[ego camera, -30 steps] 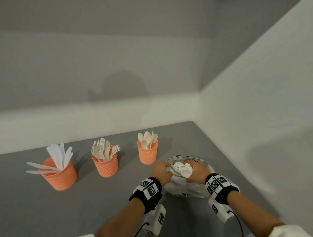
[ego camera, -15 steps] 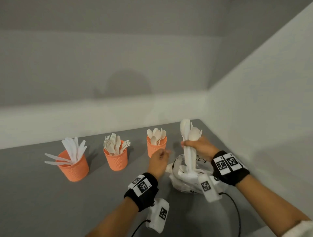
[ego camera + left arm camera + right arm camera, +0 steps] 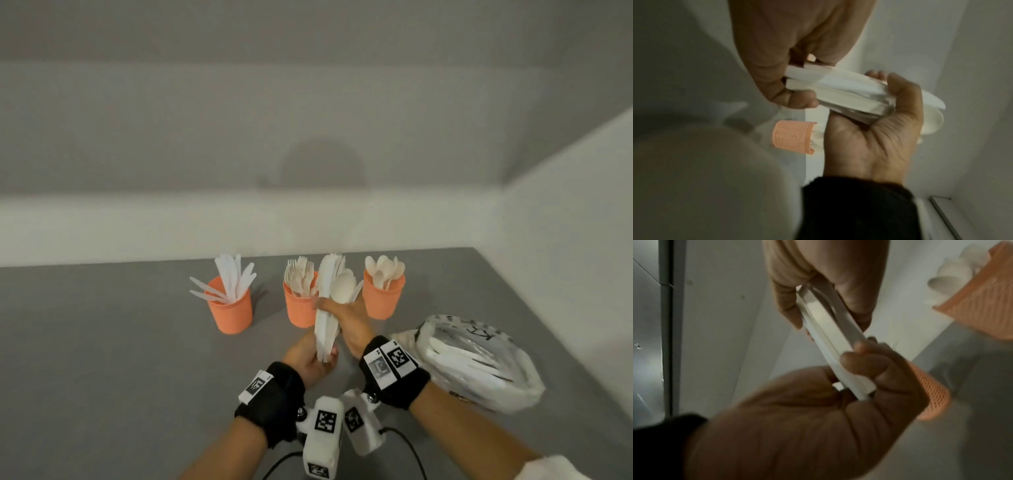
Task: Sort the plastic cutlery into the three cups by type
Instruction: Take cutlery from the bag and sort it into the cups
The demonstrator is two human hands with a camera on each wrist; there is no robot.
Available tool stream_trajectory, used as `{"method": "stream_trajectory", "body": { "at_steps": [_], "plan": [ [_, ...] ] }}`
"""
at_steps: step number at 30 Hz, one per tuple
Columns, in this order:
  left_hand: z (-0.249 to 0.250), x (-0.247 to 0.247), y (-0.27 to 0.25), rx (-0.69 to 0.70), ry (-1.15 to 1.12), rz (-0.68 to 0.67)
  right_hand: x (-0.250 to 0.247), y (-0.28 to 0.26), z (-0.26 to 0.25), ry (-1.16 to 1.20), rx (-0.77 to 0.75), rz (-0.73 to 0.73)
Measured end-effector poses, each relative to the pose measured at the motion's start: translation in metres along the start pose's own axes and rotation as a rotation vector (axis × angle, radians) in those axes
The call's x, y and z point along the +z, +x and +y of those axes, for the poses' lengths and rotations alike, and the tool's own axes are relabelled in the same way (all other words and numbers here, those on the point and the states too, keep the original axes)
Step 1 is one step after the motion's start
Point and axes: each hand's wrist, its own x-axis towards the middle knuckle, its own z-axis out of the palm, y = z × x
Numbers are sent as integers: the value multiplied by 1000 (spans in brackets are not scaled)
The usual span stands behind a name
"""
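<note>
White plastic makes up the bundle of cutlery [image 3: 327,308] held upright between both hands above the grey table [image 3: 102,342]. The pieces are thin, flat-handled and stacked close together; at the top of the bundle a rounded spoon bowl and several flatter blade-like tips fan out slightly. The left hand [image 3: 308,359] is nearest, with its fingers curled around the lower handle ends. The right hand [image 3: 349,322] sits just above it, fingers and thumb clamped around the middle of the bundle. In the wrist views the handles appear as straight white strips pressed between the fingertips of both hands.

To the right of the hands lies a clear plastic bag [image 3: 479,363] containing more white cutlery. Beyond the hands, three orange cups stand in a row: the left cup [image 3: 231,310] holds knives, the middle cup [image 3: 298,308] holds forks, and the right cup [image 3: 383,298] holds spoons. The cup walls show a fine mesh texture. The raised bundle partly overlaps the middle cup in the head view.
</note>
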Motion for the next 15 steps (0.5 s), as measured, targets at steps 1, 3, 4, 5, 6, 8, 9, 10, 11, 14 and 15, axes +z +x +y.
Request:
{"method": "stream_trajectory", "body": {
  "at_steps": [1, 3, 4, 5, 6, 8, 9, 10, 11, 14, 15],
  "plan": [
    [2, -4, -2, -1, 24, 5, 6, 0, 4, -18, 23, -28],
    [5, -8, -8, 0, 97, 7, 14, -1, 13, -85, 53, -90],
    [6, -9, -11, 3, 130, 13, 18, -2, 17, -111, 73, -126],
    [7, -12, -13, -3, 151, 19, 21, -2, 21, -119, 98, -163],
    [8, -16, -14, -20, 160, 24, 24, -4, 24, -111, 123, -196],
    [11, -23, -17, -53, 205, 30, 29, -5, 25, -92, 179, -222],
    [13, -27, -18, -59, 256, 28, 31, -4, 25, -94, 200, -210],
    [15, -31, -20, -65, 311, 16, 33, -1, 25, -82, 216, -182],
    [18, -35, -22, -70, 369, 3, 34, 3, 26, -54, 219, -153],
    [25, -46, -30, -97, 427, -60, 36, 14, 29, 45, 184, -71],
    [27, -49, -30, -99, 397, -81, 36, 17, 31, 57, 170, -43]
  ]
}}
